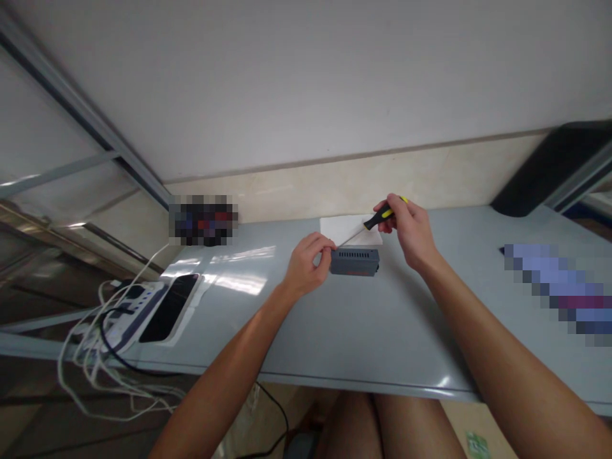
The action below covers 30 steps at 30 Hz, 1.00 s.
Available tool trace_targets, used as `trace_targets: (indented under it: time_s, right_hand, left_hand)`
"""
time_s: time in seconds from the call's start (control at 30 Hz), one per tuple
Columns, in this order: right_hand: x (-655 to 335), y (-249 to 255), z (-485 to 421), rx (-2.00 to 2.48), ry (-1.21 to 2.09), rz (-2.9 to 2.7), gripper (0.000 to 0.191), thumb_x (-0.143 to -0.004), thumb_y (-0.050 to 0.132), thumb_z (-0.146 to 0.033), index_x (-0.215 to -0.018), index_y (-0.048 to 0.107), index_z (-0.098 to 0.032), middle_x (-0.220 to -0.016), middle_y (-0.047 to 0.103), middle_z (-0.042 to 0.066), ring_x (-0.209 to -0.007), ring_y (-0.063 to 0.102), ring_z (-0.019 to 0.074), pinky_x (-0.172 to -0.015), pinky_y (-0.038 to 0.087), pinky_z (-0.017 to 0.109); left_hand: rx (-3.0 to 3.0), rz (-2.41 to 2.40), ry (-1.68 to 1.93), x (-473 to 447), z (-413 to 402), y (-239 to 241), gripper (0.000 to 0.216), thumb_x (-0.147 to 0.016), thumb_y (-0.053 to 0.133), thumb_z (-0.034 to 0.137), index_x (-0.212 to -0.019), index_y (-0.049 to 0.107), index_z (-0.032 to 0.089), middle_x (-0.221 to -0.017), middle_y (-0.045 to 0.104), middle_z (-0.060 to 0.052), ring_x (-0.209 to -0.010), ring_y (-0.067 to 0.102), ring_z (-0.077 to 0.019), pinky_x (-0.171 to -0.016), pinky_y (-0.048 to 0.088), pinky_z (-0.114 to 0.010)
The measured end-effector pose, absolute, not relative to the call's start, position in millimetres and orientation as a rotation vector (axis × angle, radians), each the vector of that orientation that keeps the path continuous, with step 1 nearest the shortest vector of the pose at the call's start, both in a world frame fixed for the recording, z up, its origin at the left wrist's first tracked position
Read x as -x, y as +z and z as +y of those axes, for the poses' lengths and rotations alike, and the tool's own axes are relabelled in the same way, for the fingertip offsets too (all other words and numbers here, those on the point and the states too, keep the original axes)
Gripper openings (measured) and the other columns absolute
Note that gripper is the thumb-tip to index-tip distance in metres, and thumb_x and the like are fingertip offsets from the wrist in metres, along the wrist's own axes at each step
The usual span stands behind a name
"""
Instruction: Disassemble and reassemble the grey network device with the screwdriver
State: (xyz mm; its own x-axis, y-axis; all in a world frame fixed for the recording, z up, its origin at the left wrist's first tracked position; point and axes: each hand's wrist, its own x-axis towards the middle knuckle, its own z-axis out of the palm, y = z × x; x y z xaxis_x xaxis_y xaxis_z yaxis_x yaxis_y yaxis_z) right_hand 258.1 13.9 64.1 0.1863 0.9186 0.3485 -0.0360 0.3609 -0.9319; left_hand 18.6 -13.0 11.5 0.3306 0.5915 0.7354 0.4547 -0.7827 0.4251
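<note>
In the head view, my right hand point(406, 226) is closed around the black and yellow handle of a screwdriver point(377, 218). The screwdriver slants down to the left, its tip close to the left end of a dark grey metal box point(354, 262) with a row of vent slots. At that end my left hand point(310, 261) pinches with thumb and forefinger, right by the screwdriver tip. What lies between those fingertips is too small to make out. A white sheet of paper point(351, 228) lies just behind the box.
On the left are a black-screened phone point(171, 308), a power strip point(136, 315) and tangled white cables point(93, 357) at the table edge. Blurred-out items sit at back left and far right. A black cylinder point(540, 172) leans at the back right corner. A wall runs behind the grey table point(306, 338).
</note>
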Motion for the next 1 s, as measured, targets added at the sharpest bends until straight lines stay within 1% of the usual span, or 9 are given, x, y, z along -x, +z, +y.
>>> trace_targets:
  time_s: [0.1, 0.2, 0.33, 0.43, 0.53, 0.7, 0.8, 0.9, 1.0]
  right_hand:
    - [-259, 62, 16, 0.961, 0.848, -1.148, 0.059, -0.093, 0.070, -0.077, -0.080, 0.075, -0.019, -0.054, 0.061, 0.001, -0.050, 0.052, 0.0118, -0.049, 0.040, 0.024]
    - [-261, 56, 21, 0.966, 0.845, -1.086, 0.059, -0.092, 0.069, -0.077, -0.084, 0.076, -0.019, -0.055, 0.061, 0.001, -0.049, 0.051, 0.0118, -0.049, 0.039, 0.024]
    - [-259, 39, 30, 1.022, 0.855, -1.061, 0.058, -0.092, 0.068, -0.077, -0.093, 0.076, -0.019, -0.065, 0.068, 0.001, -0.052, 0.052, 0.0114, -0.050, 0.039, 0.024]
    - [-254, 26, 34, 1.101, 0.916, -1.143, 0.058, -0.092, 0.067, -0.076, -0.098, 0.076, -0.019, -0.074, 0.073, 0.003, -0.056, 0.055, 0.0120, -0.053, 0.042, 0.026]
    - [-249, 16, 35, 1.143, 0.973, -1.216, 0.056, -0.093, 0.066, -0.074, -0.102, 0.076, -0.020, -0.081, 0.076, 0.004, -0.057, 0.057, 0.0128, -0.056, 0.044, 0.027]
    - [-247, 11, 36, 1.189, 0.999, -1.252, 0.049, -0.096, 0.063, -0.066, -0.107, 0.076, -0.020, -0.085, 0.079, 0.004, -0.059, 0.059, 0.0139, -0.059, 0.045, 0.029]
    - [-249, 12, 37, 1.173, 0.994, -1.242, 0.050, -0.095, 0.062, -0.067, -0.106, 0.076, -0.020, -0.083, 0.078, 0.004, -0.059, 0.058, 0.0148, -0.060, 0.045, 0.030]
    - [-250, 12, 39, 1.172, 1.002, -1.245, 0.052, -0.093, 0.063, -0.069, -0.103, 0.076, -0.020, -0.079, 0.077, 0.004, -0.058, 0.057, 0.0155, -0.060, 0.045, 0.031]
    - [-252, 11, 40, 1.183, 1.015, -1.244, 0.051, -0.091, 0.064, -0.068, -0.101, 0.076, -0.020, -0.079, 0.077, 0.005, -0.058, 0.057, 0.0160, -0.060, 0.045, 0.031]
  left_hand:
    - [-2.492, 0.973, 1.442, -17, -12, 12, 0.023, -0.108, 0.050, 0.017, -0.096, 0.069, 0.020, -0.093, 0.070, -0.007, -0.090, 0.067, -0.0213, -0.084, 0.054, -0.037]
    - [-2.587, 0.963, 1.388, -13, -10, 13, 0.022, -0.103, 0.051, 0.012, -0.100, 0.071, 0.020, -0.097, 0.071, -0.008, -0.092, 0.067, -0.0219, -0.085, 0.054, -0.038]
    - [-2.625, 0.931, 1.385, -6, -8, 13, 0.032, -0.098, 0.046, 0.007, -0.110, 0.072, 0.020, -0.103, 0.070, -0.009, -0.096, 0.067, -0.0218, -0.086, 0.055, -0.037]
    - [-2.548, 0.964, 1.477, -2, -6, 12, 0.035, -0.101, 0.041, 0.007, -0.114, 0.071, 0.020, -0.104, 0.069, -0.008, -0.094, 0.067, -0.0204, -0.084, 0.055, -0.035]
    - [-2.501, 0.994, 1.554, -2, -7, 12, 0.031, -0.106, 0.041, 0.011, -0.111, 0.070, 0.020, -0.102, 0.069, -0.007, -0.093, 0.067, -0.0198, -0.085, 0.056, -0.034]
    - [-2.572, 0.972, 1.491, -11, -14, 15, 0.027, -0.110, 0.044, 0.018, -0.114, 0.070, 0.020, -0.104, 0.070, -0.009, -0.098, 0.069, -0.0216, -0.088, 0.058, -0.036]
    - [-2.665, 0.957, 1.419, -19, -21, 16, 0.026, -0.110, 0.047, 0.021, -0.125, 0.068, 0.020, -0.114, 0.073, -0.012, -0.107, 0.070, -0.0241, -0.095, 0.058, -0.040]
    - [-2.727, 0.958, 1.359, -25, -25, 16, 0.034, -0.110, 0.048, 0.025, -0.140, 0.062, 0.019, -0.128, 0.075, -0.014, -0.118, 0.070, -0.0265, -0.103, 0.057, -0.044]
    - [-2.773, 0.963, 1.297, -27, -26, 17, 0.039, -0.110, 0.051, 0.027, -0.148, 0.057, 0.019, -0.136, 0.074, -0.015, -0.126, 0.069, -0.0282, -0.108, 0.055, -0.047]
